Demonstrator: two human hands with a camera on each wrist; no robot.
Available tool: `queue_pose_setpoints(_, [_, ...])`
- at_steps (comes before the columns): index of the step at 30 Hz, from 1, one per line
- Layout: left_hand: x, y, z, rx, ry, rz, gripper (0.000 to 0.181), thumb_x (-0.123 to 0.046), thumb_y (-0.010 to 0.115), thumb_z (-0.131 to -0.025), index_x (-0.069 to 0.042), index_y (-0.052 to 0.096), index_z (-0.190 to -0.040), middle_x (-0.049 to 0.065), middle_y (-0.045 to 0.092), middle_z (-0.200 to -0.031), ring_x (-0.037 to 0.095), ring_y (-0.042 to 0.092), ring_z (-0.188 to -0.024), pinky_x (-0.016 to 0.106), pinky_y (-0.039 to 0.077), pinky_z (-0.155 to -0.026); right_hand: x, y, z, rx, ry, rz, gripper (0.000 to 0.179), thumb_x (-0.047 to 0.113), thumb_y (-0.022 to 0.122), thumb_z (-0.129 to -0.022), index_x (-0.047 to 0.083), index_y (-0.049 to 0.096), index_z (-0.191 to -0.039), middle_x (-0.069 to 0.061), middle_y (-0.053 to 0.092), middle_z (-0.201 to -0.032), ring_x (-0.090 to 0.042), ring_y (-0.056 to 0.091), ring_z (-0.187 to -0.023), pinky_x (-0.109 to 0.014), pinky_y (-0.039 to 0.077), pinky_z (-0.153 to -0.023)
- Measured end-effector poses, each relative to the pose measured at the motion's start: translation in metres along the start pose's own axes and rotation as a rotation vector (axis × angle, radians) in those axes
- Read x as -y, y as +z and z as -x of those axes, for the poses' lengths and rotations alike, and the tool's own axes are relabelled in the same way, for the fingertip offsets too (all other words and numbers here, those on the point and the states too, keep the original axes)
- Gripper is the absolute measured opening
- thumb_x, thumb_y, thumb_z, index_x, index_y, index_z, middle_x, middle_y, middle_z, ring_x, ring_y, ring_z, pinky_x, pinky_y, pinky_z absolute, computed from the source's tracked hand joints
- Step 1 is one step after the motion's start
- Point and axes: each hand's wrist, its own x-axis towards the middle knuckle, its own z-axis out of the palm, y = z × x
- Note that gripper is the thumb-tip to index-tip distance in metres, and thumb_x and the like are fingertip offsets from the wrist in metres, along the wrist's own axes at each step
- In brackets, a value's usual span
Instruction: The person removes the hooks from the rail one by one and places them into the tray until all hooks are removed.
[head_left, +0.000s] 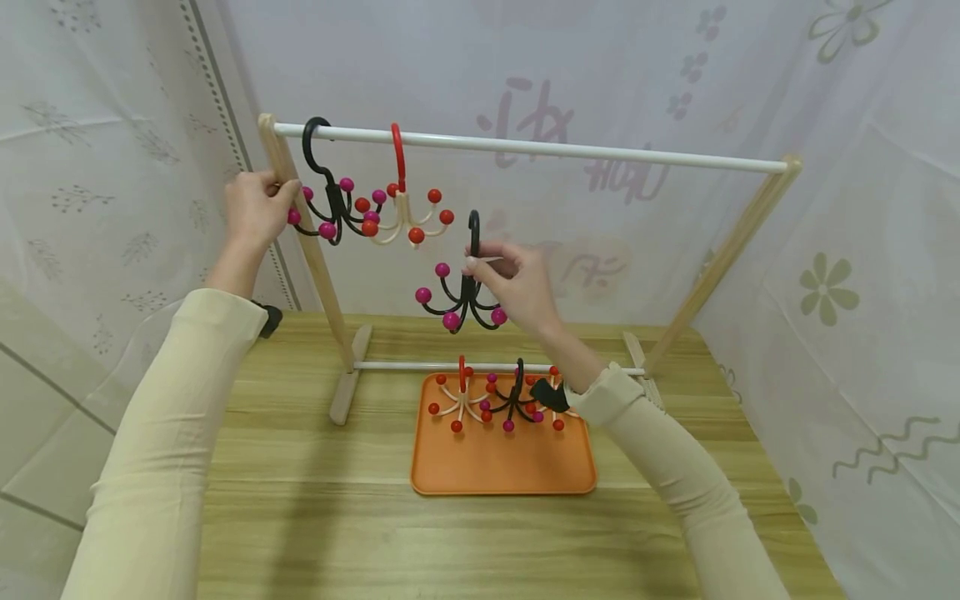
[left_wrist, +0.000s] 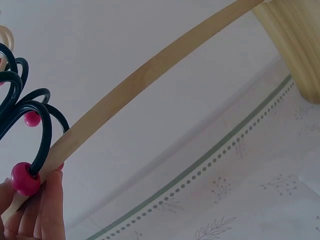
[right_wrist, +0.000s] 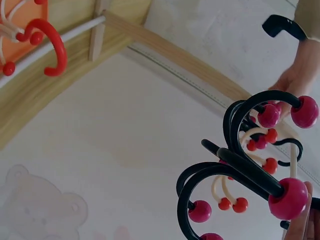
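Note:
My right hand [head_left: 521,283] pinches the shaft of a black multi-arm hook hanger [head_left: 468,287] with pink ball tips, held upright in the air below the bar. In the right wrist view the black arms of this hanger [right_wrist: 250,171] fill the lower right. With my left hand [head_left: 258,204] I grip the left wooden post [head_left: 318,271] of the rack near its top. Beside that hand, another black hanger [head_left: 334,200] with pink balls hangs from the white bar [head_left: 525,148]. A cream hanger with a red hook [head_left: 399,158] and red balls hangs next to it.
An orange tray [head_left: 495,471] on the wooden table [head_left: 360,517] carries a red-hooked cream hanger [head_left: 462,375], a black one [head_left: 517,396] and a third, partly hidden behind my right wrist. The rack's right post [head_left: 723,262] and lower bar [head_left: 405,366] stand behind.

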Motion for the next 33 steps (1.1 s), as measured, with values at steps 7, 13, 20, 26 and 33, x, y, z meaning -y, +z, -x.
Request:
queue_pose_setpoints(7, [0.000, 0.000, 0.001, -0.008, 0.007, -0.023, 0.042, -0.030, 0.042, -0.093, 0.001, 0.054, -0.119, 0.019, 0.057, -0.109, 0.002, 0.049, -0.060, 0.014, 0.036, -0.051, 0.006, 0.009, 0.026, 0.023, 0.041, 0.020, 0.017, -0.002, 0.057, -0.083, -0.010, 0.060, -0.098, -0.019, 0.062, -0.090, -0.031, 0.061, -0.080, -0.031, 0.047, -0.074])
queue_pose_setpoints(13, [0.000, 0.000, 0.001, -0.001, 0.003, -0.026, 0.044, -0.031, 0.042, -0.093, 0.001, 0.053, -0.120, 0.019, 0.057, -0.109, 0.000, 0.048, -0.058, 0.015, 0.036, -0.051, -0.005, 0.015, 0.045, 0.043, 0.060, 0.041, 0.017, 0.000, 0.057, -0.084, -0.008, 0.061, -0.099, -0.021, 0.063, -0.088, -0.032, 0.061, -0.081, -0.029, 0.047, -0.072])
queue_pose_setpoints(20, [0.000, -0.001, 0.001, -0.003, 0.000, -0.028, 0.043, -0.031, 0.042, -0.092, 0.001, 0.054, -0.119, 0.019, 0.058, -0.108, 0.003, 0.049, -0.061, 0.016, 0.037, -0.052, -0.018, 0.021, 0.062, 0.055, 0.046, 0.008, 0.016, -0.001, 0.059, -0.082, -0.009, 0.061, -0.097, -0.020, 0.063, -0.087, -0.027, 0.061, -0.080, -0.030, 0.048, -0.071])
queue_pose_setpoints(26, [0.001, -0.002, 0.001, -0.003, 0.005, -0.033, 0.043, -0.031, 0.042, -0.092, 0.001, 0.054, -0.118, 0.019, 0.058, -0.108, 0.002, 0.049, -0.060, 0.016, 0.037, -0.052, -0.027, 0.025, 0.077, 0.061, 0.087, 0.025, 0.018, 0.002, 0.060, -0.083, -0.007, 0.062, -0.098, -0.019, 0.063, -0.089, -0.031, 0.060, -0.080, -0.029, 0.048, -0.070])
queue_pose_setpoints(33, [0.003, -0.001, -0.002, 0.008, 0.002, -0.036, 0.044, -0.031, 0.042, -0.092, 0.001, 0.053, -0.120, 0.020, 0.058, -0.108, 0.001, 0.049, -0.058, 0.016, 0.038, -0.053, -0.041, 0.030, 0.097, 0.072, 0.181, 0.057, 0.017, 0.004, 0.061, -0.082, -0.005, 0.062, -0.097, -0.017, 0.064, -0.089, -0.031, 0.061, -0.080, -0.027, 0.048, -0.069])
